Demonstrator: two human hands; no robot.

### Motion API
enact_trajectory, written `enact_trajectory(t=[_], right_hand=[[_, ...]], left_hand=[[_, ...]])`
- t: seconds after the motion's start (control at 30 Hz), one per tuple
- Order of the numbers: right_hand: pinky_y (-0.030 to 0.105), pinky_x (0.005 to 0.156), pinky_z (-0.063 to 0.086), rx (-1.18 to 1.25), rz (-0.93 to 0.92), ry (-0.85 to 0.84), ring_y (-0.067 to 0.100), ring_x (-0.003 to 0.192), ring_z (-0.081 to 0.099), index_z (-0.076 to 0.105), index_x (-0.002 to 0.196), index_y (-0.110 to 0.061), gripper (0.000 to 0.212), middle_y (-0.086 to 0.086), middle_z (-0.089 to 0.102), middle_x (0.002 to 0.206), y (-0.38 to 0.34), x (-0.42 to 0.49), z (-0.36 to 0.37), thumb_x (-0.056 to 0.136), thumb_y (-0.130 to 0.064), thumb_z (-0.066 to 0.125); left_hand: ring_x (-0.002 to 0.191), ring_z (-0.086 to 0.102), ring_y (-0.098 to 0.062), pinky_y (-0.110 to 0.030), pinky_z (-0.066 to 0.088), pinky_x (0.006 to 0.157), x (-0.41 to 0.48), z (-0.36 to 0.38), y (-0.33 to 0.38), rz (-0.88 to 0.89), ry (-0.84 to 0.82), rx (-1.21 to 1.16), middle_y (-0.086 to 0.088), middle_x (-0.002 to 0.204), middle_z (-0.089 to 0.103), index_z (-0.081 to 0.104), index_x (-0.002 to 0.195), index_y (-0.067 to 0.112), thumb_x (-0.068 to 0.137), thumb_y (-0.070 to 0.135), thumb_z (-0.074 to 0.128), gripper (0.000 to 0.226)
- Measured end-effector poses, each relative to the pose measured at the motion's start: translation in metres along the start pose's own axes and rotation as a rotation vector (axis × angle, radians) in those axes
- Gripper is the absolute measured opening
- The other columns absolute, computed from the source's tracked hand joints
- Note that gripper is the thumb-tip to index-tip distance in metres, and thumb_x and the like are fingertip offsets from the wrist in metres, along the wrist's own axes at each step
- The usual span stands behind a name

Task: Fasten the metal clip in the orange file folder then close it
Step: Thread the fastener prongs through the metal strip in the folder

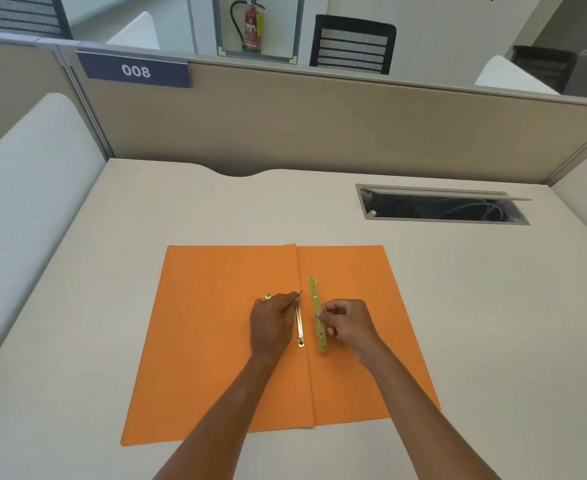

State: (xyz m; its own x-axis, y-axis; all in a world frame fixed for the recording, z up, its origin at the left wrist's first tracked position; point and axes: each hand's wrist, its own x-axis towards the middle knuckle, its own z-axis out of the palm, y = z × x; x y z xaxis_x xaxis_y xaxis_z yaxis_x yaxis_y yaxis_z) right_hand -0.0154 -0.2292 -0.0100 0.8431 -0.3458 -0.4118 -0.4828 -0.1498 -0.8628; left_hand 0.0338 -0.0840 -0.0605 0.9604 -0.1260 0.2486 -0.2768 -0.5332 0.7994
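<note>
The orange file folder (216, 341) lies open and flat on the desk, its fold running down the middle. A gold metal bar (317, 306) rests on the right leaf beside the fold. A silver fastener strip (299, 327) lies along the fold, one thin prong raised near its far end. My left hand (273, 323) sits on the left leaf, its fingertips pinching that raised prong. My right hand (347, 323) is curled on the right leaf, thumb and finger touching the gold bar's middle. A small metal piece (268, 296) pokes out beyond my left hand.
The beige desk (475, 306) has an open cable hatch (441, 207) at the far right. A tan partition (320, 126) closes off the back, and white side panels (35, 188) flank the desk.
</note>
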Motion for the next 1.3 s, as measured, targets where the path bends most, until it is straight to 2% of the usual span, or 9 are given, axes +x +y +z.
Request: enact_trajectory(t=[0.1, 0.23, 0.5, 0.83, 1.0, 1.07, 1.17, 1.23, 1.3], right_hand=[[0.019, 0.043, 0.035, 0.172, -0.039, -0.100, 0.010, 0.044, 0.046, 0.075, 0.080, -0.010, 0.007, -0.002, 0.058, 0.058, -0.001, -0.009, -0.001, 0.086, -0.012, 0.072], [0.020, 0.044, 0.034, 0.222, -0.047, -0.138, 0.010, 0.044, 0.045, 0.076, 0.081, -0.014, 0.010, -0.008, 0.058, 0.055, -0.003, -0.013, 0.004, 0.088, -0.012, 0.069], [0.021, 0.045, 0.031, 0.200, -0.037, -0.209, 0.010, 0.043, 0.038, 0.074, 0.084, -0.006, 0.013, -0.004, 0.058, 0.058, 0.000, -0.012, 0.006, 0.091, -0.013, 0.066], [0.018, 0.041, 0.030, 0.158, 0.055, -0.168, 0.009, 0.046, 0.041, 0.074, 0.087, -0.005, 0.012, 0.003, 0.064, 0.066, 0.005, -0.007, 0.009, 0.089, -0.014, 0.067], [0.020, 0.037, 0.033, 0.135, 0.087, -0.153, 0.009, 0.041, 0.048, 0.073, 0.077, -0.009, 0.008, 0.004, 0.068, 0.062, 0.005, -0.001, 0.014, 0.084, -0.013, 0.071], [0.019, 0.037, 0.033, 0.123, 0.091, -0.156, 0.009, 0.041, 0.048, 0.073, 0.073, -0.010, 0.010, 0.005, 0.068, 0.061, 0.004, 0.001, 0.016, 0.082, -0.014, 0.072], [0.020, 0.036, 0.031, 0.103, 0.093, -0.154, 0.010, 0.039, 0.047, 0.073, 0.076, -0.006, 0.009, 0.004, 0.064, 0.057, 0.005, 0.005, 0.016, 0.081, -0.014, 0.073], [0.020, 0.036, 0.030, 0.089, 0.094, -0.148, 0.010, 0.038, 0.046, 0.073, 0.076, -0.005, 0.011, 0.004, 0.063, 0.056, 0.006, 0.008, 0.016, 0.081, -0.015, 0.074], [0.019, 0.035, 0.029, 0.081, 0.095, -0.150, 0.010, 0.037, 0.046, 0.073, 0.074, -0.007, 0.011, 0.006, 0.064, 0.058, 0.007, 0.009, 0.017, 0.081, -0.015, 0.074]], left_hand=[[0.056, 0.061, -0.018, -0.027, 0.044, 0.059, 0.001, 0.000, 0.000, 0.008, -0.002, -0.015, 0.001, 0.071, 0.074, 0.076, 0.091, 0.021, 0.088, 0.014, 0.067, 0.012], [0.055, 0.061, -0.019, -0.029, 0.046, 0.061, 0.000, 0.000, -0.001, 0.018, 0.008, -0.013, 0.000, 0.070, 0.074, 0.077, 0.092, 0.020, 0.087, 0.013, 0.067, 0.012], [0.059, 0.063, -0.021, -0.035, 0.046, 0.068, -0.001, 0.000, -0.001, 0.020, -0.010, 0.004, -0.001, 0.077, 0.076, 0.077, 0.095, 0.020, 0.088, 0.011, 0.066, 0.016], [0.056, 0.051, -0.013, -0.029, 0.033, 0.068, -0.003, 0.000, 0.002, 0.011, -0.001, 0.044, 0.003, 0.071, 0.072, 0.072, 0.084, 0.025, 0.087, 0.009, 0.064, 0.018], [0.056, 0.057, -0.016, -0.034, 0.045, 0.064, -0.003, -0.006, 0.005, 0.016, -0.020, 0.016, 0.002, 0.069, 0.072, 0.074, 0.088, 0.021, 0.086, 0.007, 0.066, 0.016], [0.067, 0.067, -0.018, -0.032, 0.050, 0.068, -0.006, -0.012, 0.001, -0.017, -0.060, -0.016, 0.002, 0.078, 0.076, 0.074, 0.103, 0.021, 0.087, 0.011, 0.066, 0.020], [0.086, 0.070, -0.003, -0.017, 0.050, 0.084, -0.018, -0.023, -0.011, -0.035, -0.199, -0.094, 0.009, 0.096, 0.075, 0.065, 0.119, 0.024, 0.084, 0.009, 0.067, 0.038], [0.090, 0.064, 0.011, -0.010, 0.048, 0.085, -0.026, -0.032, -0.017, -0.018, -0.294, -0.116, 0.023, 0.097, 0.071, 0.066, 0.115, 0.029, 0.079, 0.005, 0.069, 0.043], [0.093, 0.060, 0.017, -0.007, 0.047, 0.083, -0.035, -0.040, -0.019, 0.047, -0.351, -0.118, 0.040, 0.096, 0.064, 0.066, 0.110, 0.032, 0.076, 0.009, 0.070, 0.041]])
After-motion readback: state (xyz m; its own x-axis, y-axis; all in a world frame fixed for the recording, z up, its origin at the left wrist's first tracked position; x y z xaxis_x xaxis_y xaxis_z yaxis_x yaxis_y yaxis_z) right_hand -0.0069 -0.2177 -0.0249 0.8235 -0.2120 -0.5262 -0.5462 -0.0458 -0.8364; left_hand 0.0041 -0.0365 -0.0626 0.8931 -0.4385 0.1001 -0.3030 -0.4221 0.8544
